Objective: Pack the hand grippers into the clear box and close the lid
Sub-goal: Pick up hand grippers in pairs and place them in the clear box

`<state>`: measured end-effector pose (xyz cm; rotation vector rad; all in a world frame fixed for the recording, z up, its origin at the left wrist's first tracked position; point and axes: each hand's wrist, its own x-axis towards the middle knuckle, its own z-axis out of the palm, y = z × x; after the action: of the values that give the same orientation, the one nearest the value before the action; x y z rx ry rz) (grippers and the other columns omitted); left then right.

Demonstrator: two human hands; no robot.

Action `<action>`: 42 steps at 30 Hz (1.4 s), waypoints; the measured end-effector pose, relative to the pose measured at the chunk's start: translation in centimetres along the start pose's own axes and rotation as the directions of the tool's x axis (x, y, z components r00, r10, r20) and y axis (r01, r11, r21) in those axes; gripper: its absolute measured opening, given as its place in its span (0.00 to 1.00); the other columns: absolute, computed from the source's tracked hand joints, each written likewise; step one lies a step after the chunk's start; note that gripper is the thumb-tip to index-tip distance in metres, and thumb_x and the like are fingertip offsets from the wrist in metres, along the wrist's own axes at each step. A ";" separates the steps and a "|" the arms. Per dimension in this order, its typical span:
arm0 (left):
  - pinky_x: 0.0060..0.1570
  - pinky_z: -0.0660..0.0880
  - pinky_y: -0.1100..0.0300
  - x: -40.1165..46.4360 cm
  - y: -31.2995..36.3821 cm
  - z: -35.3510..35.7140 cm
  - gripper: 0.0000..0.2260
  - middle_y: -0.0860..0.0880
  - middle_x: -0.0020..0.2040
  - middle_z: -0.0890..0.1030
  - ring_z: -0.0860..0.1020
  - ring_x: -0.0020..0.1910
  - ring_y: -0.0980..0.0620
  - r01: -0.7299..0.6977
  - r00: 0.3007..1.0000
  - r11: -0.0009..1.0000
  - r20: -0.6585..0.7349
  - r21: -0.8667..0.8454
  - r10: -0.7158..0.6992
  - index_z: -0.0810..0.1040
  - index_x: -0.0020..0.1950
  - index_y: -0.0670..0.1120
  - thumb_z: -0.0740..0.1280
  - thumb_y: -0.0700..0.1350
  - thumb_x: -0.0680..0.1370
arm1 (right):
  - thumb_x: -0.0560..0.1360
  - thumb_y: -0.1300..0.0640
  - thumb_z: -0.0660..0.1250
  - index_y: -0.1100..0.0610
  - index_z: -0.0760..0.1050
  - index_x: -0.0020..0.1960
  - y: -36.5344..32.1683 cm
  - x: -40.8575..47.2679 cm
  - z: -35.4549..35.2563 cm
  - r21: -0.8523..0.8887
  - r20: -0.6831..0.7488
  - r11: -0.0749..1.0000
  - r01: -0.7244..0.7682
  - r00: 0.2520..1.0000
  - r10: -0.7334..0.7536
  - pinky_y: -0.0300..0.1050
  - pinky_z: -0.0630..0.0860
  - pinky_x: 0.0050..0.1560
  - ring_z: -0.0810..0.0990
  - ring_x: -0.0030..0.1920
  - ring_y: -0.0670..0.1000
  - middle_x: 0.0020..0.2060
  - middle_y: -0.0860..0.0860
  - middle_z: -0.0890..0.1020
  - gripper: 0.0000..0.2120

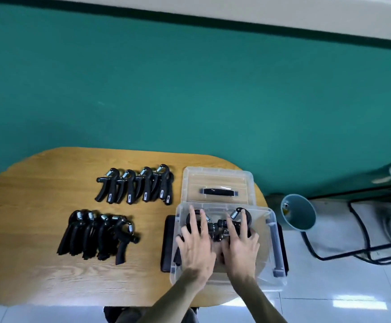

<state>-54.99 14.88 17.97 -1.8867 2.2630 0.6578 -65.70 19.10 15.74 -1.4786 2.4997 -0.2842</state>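
Teal wall backs your wooden desk (38, 276). At its right edge, your left hand (195, 245) and right hand (241, 243) lie flat, fingers spread, on hand grippers (220, 227) inside the clear box (276, 252) (lid (216, 185) off, behind). Two spare rows (135, 185) (99, 234) wait left.

I'm seeing black hand grippers (134, 185) with silver springs lying on a wood-grain table (38, 229), a clear box (271, 264), and a teal wall (189, 89).
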 end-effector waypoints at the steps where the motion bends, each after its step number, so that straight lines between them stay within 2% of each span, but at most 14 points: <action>1: 0.56 0.67 0.48 0.0 0.6 0.8 0.45 0.41 0.81 0.31 0.70 0.59 0.43 0.000 1.000 1.000 0.010 0.000 0.000 0.36 0.82 0.46 0.67 0.47 0.79 | 0.68 0.61 0.76 0.46 0.68 0.76 0.9 -0.1 0.4 0.009 0.016 1.000 -0.020 1.000 0.020 0.62 0.76 0.51 0.71 0.52 0.64 0.80 0.55 0.59 0.39; 6: 0.52 0.67 0.46 0.6 1.8 5.0 0.36 0.40 0.82 0.37 0.71 0.56 0.41 0.030 0.999 0.999 0.038 0.023 -0.031 0.45 0.84 0.47 0.62 0.46 0.80 | 0.70 0.61 0.73 0.49 0.71 0.74 4.0 0.1 2.9 0.056 0.087 0.996 -0.075 0.994 0.070 0.59 0.77 0.46 0.70 0.45 0.60 0.78 0.56 0.63 0.33; 9: 0.52 0.66 0.47 1.6 1.5 6.8 0.36 0.40 0.82 0.33 0.70 0.58 0.42 0.031 0.996 0.998 0.082 0.053 -0.036 0.42 0.84 0.47 0.60 0.46 0.81 | 0.71 0.59 0.71 0.49 0.70 0.75 4.9 0.7 4.4 0.087 0.167 0.994 -0.069 0.985 0.054 0.59 0.77 0.45 0.70 0.44 0.60 0.79 0.56 0.63 0.32; 11: 0.54 0.67 0.47 2.6 1.3 7.6 0.37 0.40 0.81 0.32 0.69 0.59 0.42 0.043 0.994 0.998 0.096 0.055 -0.048 0.41 0.83 0.47 0.60 0.46 0.81 | 0.73 0.58 0.71 0.48 0.66 0.77 5.5 1.4 5.5 0.087 0.236 0.994 -0.066 0.971 0.044 0.60 0.76 0.48 0.70 0.47 0.60 0.80 0.56 0.59 0.34; 16: 0.58 0.68 0.45 4.4 1.3 9.8 0.38 0.39 0.81 0.30 0.67 0.61 0.42 0.080 0.988 0.993 0.123 0.082 -0.090 0.38 0.83 0.48 0.59 0.42 0.80 | 0.81 0.56 0.62 0.47 0.53 0.82 6.9 3.0 7.5 0.070 0.345 0.997 -0.013 0.939 -0.012 0.62 0.69 0.63 0.66 0.57 0.62 0.82 0.55 0.43 0.33; 18: 0.58 0.68 0.44 5.0 1.1 10.8 0.39 0.39 0.79 0.28 0.66 0.61 0.42 0.092 0.986 0.993 0.135 0.073 -0.101 0.37 0.83 0.48 0.59 0.40 0.79 | 0.82 0.56 0.59 0.46 0.49 0.82 7.2 3.3 8.3 0.082 0.388 0.997 0.000 0.921 -0.032 0.62 0.67 0.65 0.65 0.59 0.63 0.82 0.54 0.40 0.32; 23: 0.65 0.66 0.43 5.7 0.1 12.6 0.40 0.39 0.77 0.24 0.65 0.64 0.42 0.078 0.980 0.994 0.176 0.076 -0.090 0.32 0.82 0.50 0.59 0.39 0.81 | 0.80 0.60 0.62 0.47 0.52 0.82 8.0 3.2 10.6 0.080 0.357 0.996 0.045 0.931 -0.071 0.65 0.73 0.59 0.67 0.57 0.64 0.82 0.55 0.42 0.35; 29: 0.61 0.69 0.45 6.1 0.7 13.8 0.40 0.36 0.77 0.25 0.66 0.63 0.41 0.077 0.988 0.994 0.127 0.072 -0.085 0.33 0.82 0.49 0.59 0.39 0.81 | 0.70 0.74 0.65 0.45 0.44 0.81 8.5 3.2 11.4 0.026 0.352 0.998 0.062 0.934 -0.067 0.63 0.76 0.56 0.67 0.57 0.63 0.81 0.55 0.38 0.51; 36: 0.57 0.72 0.46 6.0 0.3 14.3 0.39 0.34 0.77 0.25 0.70 0.61 0.41 0.048 0.993 0.985 0.101 0.169 -0.066 0.29 0.80 0.48 0.58 0.47 0.84 | 0.65 0.77 0.63 0.45 0.34 0.80 8.8 3.1 11.6 0.009 0.376 0.995 0.101 0.921 -0.097 0.62 0.75 0.61 0.65 0.62 0.65 0.80 0.58 0.34 0.58; 39: 0.60 0.73 0.44 5.9 0.4 14.3 0.38 0.36 0.77 0.25 0.71 0.62 0.39 0.072 0.991 0.986 0.103 0.148 -0.087 0.28 0.80 0.50 0.57 0.49 0.85 | 0.62 0.77 0.68 0.47 0.35 0.81 8.7 3.0 11.8 -0.021 0.367 0.994 0.108 0.926 -0.093 0.63 0.76 0.60 0.66 0.60 0.65 0.80 0.60 0.38 0.62; 42: 0.60 0.73 0.43 5.9 0.3 13.8 0.36 0.37 0.77 0.24 0.72 0.63 0.37 0.070 0.991 0.988 0.107 0.136 -0.085 0.27 0.80 0.52 0.54 0.55 0.86 | 0.67 0.77 0.64 0.48 0.36 0.82 8.6 3.1 11.6 0.007 0.391 0.994 0.106 0.915 -0.100 0.63 0.71 0.66 0.64 0.66 0.68 0.79 0.60 0.34 0.57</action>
<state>-58.96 15.16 3.49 -1.8182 2.0983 0.5730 -71.03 19.80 1.96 -1.5023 2.1153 0.0163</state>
